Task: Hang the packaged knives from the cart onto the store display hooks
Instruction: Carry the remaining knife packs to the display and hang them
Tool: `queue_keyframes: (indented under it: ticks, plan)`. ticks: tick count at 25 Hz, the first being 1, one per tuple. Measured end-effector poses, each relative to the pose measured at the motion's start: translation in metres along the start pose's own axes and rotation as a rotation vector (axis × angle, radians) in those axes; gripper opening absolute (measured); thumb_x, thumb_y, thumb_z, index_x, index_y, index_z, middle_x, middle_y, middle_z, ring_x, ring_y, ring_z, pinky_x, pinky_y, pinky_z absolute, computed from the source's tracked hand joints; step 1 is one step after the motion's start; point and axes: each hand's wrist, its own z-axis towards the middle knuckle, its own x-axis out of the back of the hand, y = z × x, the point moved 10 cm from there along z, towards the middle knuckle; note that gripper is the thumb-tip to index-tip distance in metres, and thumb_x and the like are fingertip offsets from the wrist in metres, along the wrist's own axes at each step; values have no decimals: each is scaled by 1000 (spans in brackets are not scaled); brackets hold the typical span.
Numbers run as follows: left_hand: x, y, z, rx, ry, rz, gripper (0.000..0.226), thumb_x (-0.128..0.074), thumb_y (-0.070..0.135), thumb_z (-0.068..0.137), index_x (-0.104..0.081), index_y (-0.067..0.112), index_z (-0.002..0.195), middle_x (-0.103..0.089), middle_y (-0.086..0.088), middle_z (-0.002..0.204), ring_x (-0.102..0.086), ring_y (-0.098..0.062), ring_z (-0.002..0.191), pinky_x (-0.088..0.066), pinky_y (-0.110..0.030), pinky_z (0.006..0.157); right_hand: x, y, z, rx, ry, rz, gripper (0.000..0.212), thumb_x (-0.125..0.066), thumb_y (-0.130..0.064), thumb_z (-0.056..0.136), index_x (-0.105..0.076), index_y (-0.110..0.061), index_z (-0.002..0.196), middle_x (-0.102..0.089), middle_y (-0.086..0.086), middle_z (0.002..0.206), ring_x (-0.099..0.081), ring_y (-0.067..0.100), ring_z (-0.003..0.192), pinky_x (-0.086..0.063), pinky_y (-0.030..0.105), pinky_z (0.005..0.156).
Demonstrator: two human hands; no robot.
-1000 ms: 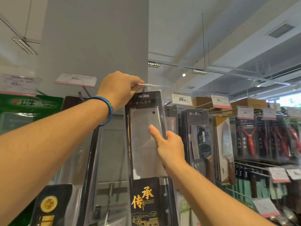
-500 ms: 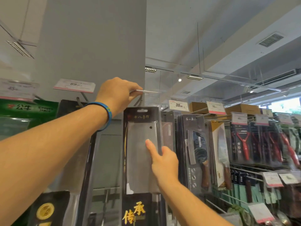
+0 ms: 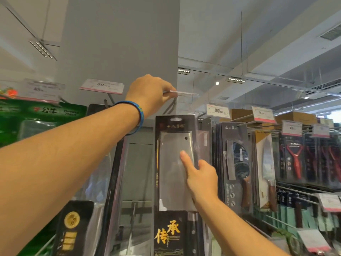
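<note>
A packaged cleaver [image 3: 172,182] in a black card with a clear blister stands upright in front of the display. My right hand [image 3: 202,179] grips its right edge, with the thumb laid on the blister front and the fingers behind. My left hand [image 3: 149,93], with a blue wristband, pinches a clear price-tag holder [image 3: 185,93] and holds it tipped up at the outer end of a metal hook [image 3: 170,108]. The package's hang hole sits just below that hook wire. Whether the wire passes through the hole is hidden.
More packaged knives [image 3: 236,163] hang close on the right under price tags [image 3: 217,110], with red peelers [image 3: 295,154] beyond. A grey pillar [image 3: 120,43] rises behind. Green packages [image 3: 36,117] and a black box with a gold seal [image 3: 73,226] crowd the left.
The cleaver package's top was level with my left hand at the tag holder; it now sits lower, below the hook wire. My left hand still pinches the holder.
</note>
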Motion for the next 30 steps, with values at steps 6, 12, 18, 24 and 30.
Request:
queue_keyframes:
  ticks: [6,12,18,24,30]
  plan:
    - [1,-3,1,6,37,-5,35,-44,55,99,-70,39,117,-74,1,107,-64,-27,94,-48,-32,69,-4,-26,21,23,-24,105,66,-64,-75,82,-42,-15,66,-44,7,65,-43,20,61,-38,38,60]
    - [0,-1,-1,-7,28,19,35,-44,54,99,-70,39,116,-74,0,106,-64,-28,92,-46,-31,67,-19,-14,18,-66,-102,198,65,-66,-73,81,-43,-15,66,-50,0,60,-46,11,57,-41,29,55]
    - [-1,-1,1,-35,18,115,28,-47,41,100,-71,28,106,-73,-6,102,-64,-35,93,-55,-41,74,-11,-6,23,-244,-121,323,62,-76,-72,72,-60,-13,75,-62,6,69,-55,21,63,-41,31,60]
    - [-6,10,6,-91,7,202,30,-42,35,103,-70,27,109,-73,-6,105,-64,-36,93,-56,-41,75,4,-11,37,-210,-122,235,72,-74,-72,75,-63,-1,80,-69,14,84,-61,28,72,-42,35,66]
    - [0,8,2,-97,19,161,33,-41,42,104,-71,31,112,-74,-3,108,-65,-34,98,-56,-42,77,-8,-12,39,-222,-179,216,64,-73,-69,77,-61,-6,79,-67,18,82,-55,22,68,-41,33,62]
